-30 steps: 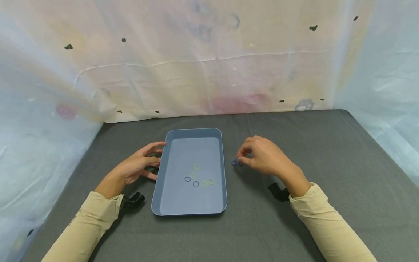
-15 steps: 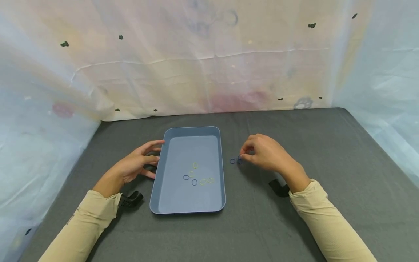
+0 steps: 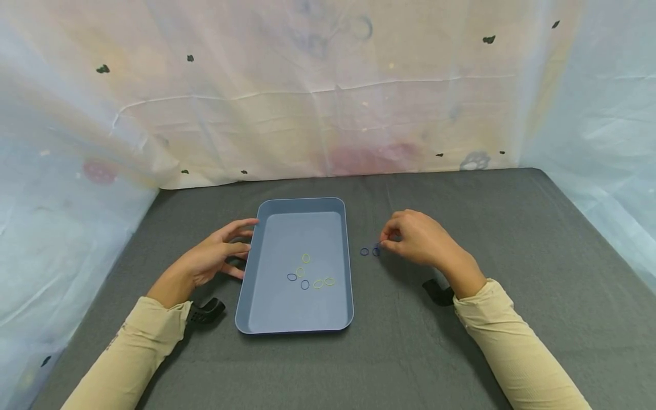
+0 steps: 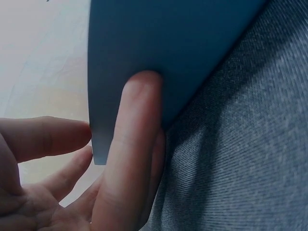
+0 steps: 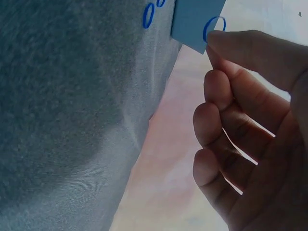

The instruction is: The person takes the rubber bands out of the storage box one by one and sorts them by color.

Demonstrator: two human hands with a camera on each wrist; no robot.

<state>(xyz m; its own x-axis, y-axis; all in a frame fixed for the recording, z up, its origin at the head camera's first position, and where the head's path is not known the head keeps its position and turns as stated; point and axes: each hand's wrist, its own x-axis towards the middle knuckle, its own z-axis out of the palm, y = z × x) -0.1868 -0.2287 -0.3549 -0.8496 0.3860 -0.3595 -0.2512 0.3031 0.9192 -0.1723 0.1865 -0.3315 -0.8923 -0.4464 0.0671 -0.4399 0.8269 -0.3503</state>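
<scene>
My right hand [image 3: 417, 236] pinches a small blue rubber band [image 5: 214, 30] between thumb and forefinger, just above the cloth. Close to its fingertips lie two more blue rubber bands, one [image 3: 364, 251] nearer the tray and one [image 3: 376, 251] nearer the hand. To the left stands a shallow blue-grey tray [image 3: 297, 319]. Inside it are two blue rubber bands, one of them here [image 3: 304, 285], and several yellow ones, such as this yellow rubber band [image 3: 318, 284]. My left hand [image 3: 212, 256] rests with extended fingers against the tray's left side; in the left wrist view a finger [image 4: 139, 106] touches the outer wall.
Dark grey cloth [image 3: 461, 353] covers the table. A pale patterned curtain [image 3: 307, 131] hangs behind it, and bluish sheeting hangs at both sides. A black wrist mount [image 3: 206, 311] sits under the left wrist and another black mount [image 3: 438, 293] under the right.
My right hand has drawn slightly right, away from the tray, with a blue rubber band in its fingertips. The two blue bands on the cloth show more fully. The left hand stays at the tray.
</scene>
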